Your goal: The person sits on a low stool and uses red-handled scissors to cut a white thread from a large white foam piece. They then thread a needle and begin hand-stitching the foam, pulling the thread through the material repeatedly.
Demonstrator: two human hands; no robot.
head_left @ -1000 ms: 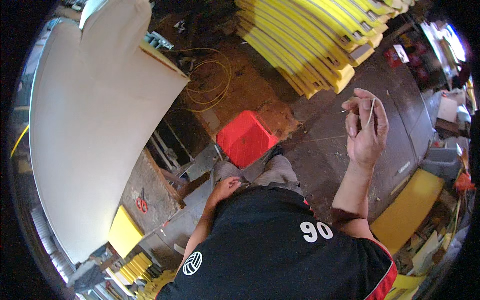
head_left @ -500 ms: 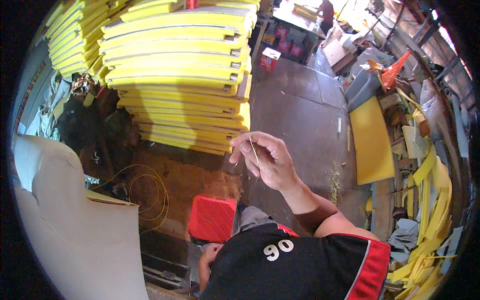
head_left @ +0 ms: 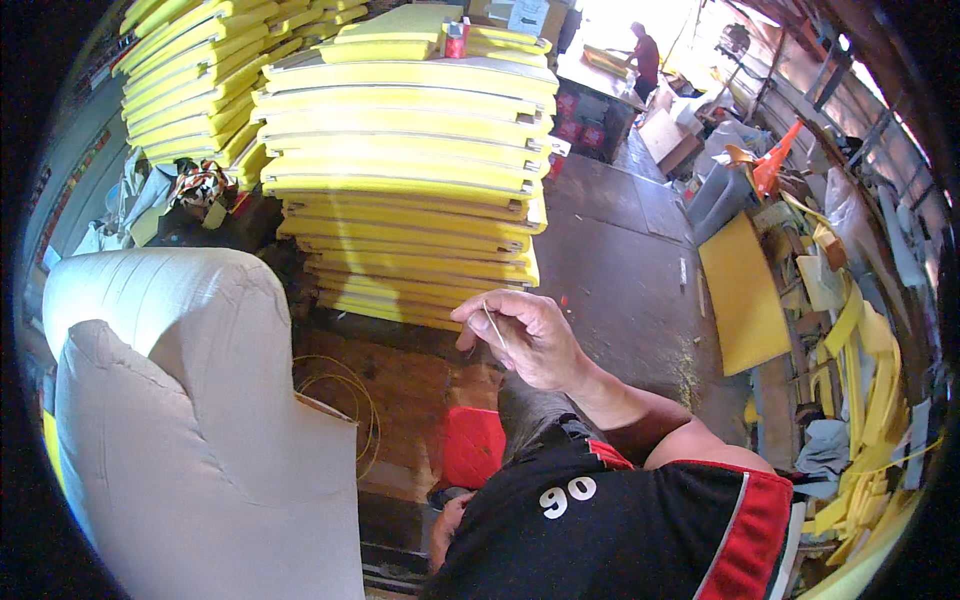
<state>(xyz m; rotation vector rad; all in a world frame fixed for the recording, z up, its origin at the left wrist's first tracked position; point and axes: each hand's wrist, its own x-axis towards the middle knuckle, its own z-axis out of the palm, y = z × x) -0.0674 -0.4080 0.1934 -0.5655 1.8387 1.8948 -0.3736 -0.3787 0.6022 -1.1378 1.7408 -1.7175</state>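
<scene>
My right hand (head_left: 530,335) is raised in front of me, with thumb and fingers pinched around a thin pale strand (head_left: 493,325). Whether that strand is thread, wire or a needle is too fine to make out. Low down beside my black shirt, my left hand (head_left: 448,525) shows only in part, and its fingers are hidden. To the left stands a large grey fabric-covered upholstered piece (head_left: 200,440) with rounded padding and a seam. A red stool (head_left: 473,447) sits on the floor near my legs, partly covered by my body.
Stacked yellow foam panels (head_left: 400,150) rise ahead, with a small red box (head_left: 456,40) on top. A yellow cable (head_left: 372,420) lies coiled behind the grey piece. Foam offcuts (head_left: 865,400) and a yellow board (head_left: 743,295) line the right. Far off, another person (head_left: 645,60) stands at a table.
My view has shifted, so the grey upholstered piece shows larger and further right, and the stool is more covered by my body. My right hand still pinches the strand.
</scene>
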